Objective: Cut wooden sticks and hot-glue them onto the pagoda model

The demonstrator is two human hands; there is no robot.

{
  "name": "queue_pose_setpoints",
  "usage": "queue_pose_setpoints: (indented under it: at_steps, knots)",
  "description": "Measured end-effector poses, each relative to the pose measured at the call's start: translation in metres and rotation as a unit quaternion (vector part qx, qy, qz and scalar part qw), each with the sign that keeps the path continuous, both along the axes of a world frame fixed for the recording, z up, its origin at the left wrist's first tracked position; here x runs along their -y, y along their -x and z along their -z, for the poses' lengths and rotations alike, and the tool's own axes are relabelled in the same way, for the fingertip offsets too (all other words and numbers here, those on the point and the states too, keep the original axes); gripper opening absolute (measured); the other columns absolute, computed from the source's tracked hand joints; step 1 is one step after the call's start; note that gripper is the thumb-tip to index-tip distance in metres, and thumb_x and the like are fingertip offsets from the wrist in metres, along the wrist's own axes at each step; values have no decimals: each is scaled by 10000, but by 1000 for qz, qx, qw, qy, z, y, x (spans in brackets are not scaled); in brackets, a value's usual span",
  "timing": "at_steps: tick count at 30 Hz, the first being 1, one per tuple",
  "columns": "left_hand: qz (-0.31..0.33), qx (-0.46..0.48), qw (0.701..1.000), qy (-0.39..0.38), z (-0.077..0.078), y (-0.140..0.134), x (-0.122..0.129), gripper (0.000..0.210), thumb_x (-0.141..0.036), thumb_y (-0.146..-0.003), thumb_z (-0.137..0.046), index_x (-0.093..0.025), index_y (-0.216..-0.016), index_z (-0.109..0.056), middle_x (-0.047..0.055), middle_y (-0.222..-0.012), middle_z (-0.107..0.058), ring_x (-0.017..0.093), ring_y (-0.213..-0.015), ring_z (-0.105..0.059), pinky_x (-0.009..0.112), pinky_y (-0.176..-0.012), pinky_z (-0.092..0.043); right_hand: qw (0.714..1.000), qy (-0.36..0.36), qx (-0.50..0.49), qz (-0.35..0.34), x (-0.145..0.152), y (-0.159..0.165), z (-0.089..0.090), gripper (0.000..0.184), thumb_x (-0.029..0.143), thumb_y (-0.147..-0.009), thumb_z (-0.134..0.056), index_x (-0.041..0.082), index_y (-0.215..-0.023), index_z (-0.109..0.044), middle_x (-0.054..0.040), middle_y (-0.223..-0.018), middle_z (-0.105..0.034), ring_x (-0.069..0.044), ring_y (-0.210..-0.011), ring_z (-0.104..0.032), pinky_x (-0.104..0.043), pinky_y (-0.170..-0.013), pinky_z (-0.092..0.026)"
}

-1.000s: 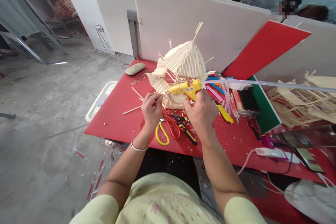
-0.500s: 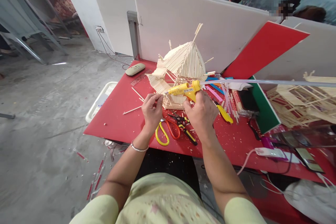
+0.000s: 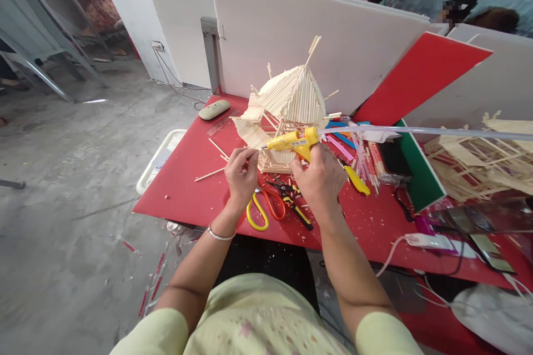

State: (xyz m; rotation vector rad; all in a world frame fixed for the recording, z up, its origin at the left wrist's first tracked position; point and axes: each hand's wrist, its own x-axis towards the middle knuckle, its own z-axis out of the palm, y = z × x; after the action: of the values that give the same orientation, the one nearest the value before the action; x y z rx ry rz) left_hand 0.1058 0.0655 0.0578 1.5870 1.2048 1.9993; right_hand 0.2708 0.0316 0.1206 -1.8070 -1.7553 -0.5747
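My right hand [image 3: 320, 180] is wrapped round the handle of a yellow hot glue gun [image 3: 291, 143], a long clear glue stick [image 3: 395, 130] sticking out of its back. The nozzle points left, right by the fingertips of my left hand [image 3: 242, 175]. Those fingers are pinched together; whatever is between them is too small to make out. Behind the gun stands a model house [image 3: 287, 97] built of thin wooden sticks, its lower part partly hidden by the gun and my hands. Scissors [image 3: 259, 213] with yellow and red handles and pliers [image 3: 297, 211] lie just below.
Loose sticks [image 3: 210, 174] and a glasses case [image 3: 214, 110] lie on the red tabletop [image 3: 179, 194]. A yellow-handled tool [image 3: 356, 179] and coloured strips are at right. Another stick model [image 3: 462, 161] stands beyond a green board [image 3: 422, 177]. White panels [image 3: 291, 22] rise behind.
Both hands and the glue gun hold practically the same position. The camera view has shifted very slightly.
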Motion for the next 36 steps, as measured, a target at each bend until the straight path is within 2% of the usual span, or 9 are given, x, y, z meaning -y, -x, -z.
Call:
queue_pose_setpoints:
  at_steps: [9,14,25,33,36]
  knots:
    - [15,20,1000,9,1,-1,0,160,-320,-967,-637,-200,-932,-738,51,-894,-678,145,-811,-637,271,-669,-498,999,34,-23,8,0,0,-1,346,322,-924,-503,134,-1194,-609,-147,-1006,-656,-269,-915,-624,-386,-732,-470]
    - [36,46,998,25,1,1,4,239,-354,-1005,-566,-201,-1002,-749,64,-966,-686,160,-874,-656,307,-777,-525,998,51,-42,10,0,-1,-2,351,327,-921,-505,144,-1205,-601,-151,-1018,-643,-273,-930,-619,-396,-754,-476]
    - [56,73,995,47,8,1,3,206,-305,-984,-569,-216,-1015,-753,58,-980,-669,171,-887,-658,308,-773,-534,999,13,-36,-3,-1,-2,1,316,331,-935,-499,140,-1158,-616,-141,-959,-645,-267,-884,-609,-402,-729,-468]
    - [58,72,995,41,9,2,4,173,-264,-962,-593,-217,-1024,-747,57,-987,-666,169,-900,-659,297,-753,-530,998,27,-49,22,2,-2,1,323,380,-937,-509,151,-1145,-603,-144,-989,-649,-269,-918,-609,-377,-719,-451]
    - [51,73,995,41,7,1,5,166,-263,-955,-600,-216,-1024,-745,56,-985,-666,162,-876,-651,287,-726,-522,998,10,-50,26,4,-1,2,332,412,-932,-534,151,-1123,-609,-141,-978,-659,-266,-913,-617,-366,-712,-445]
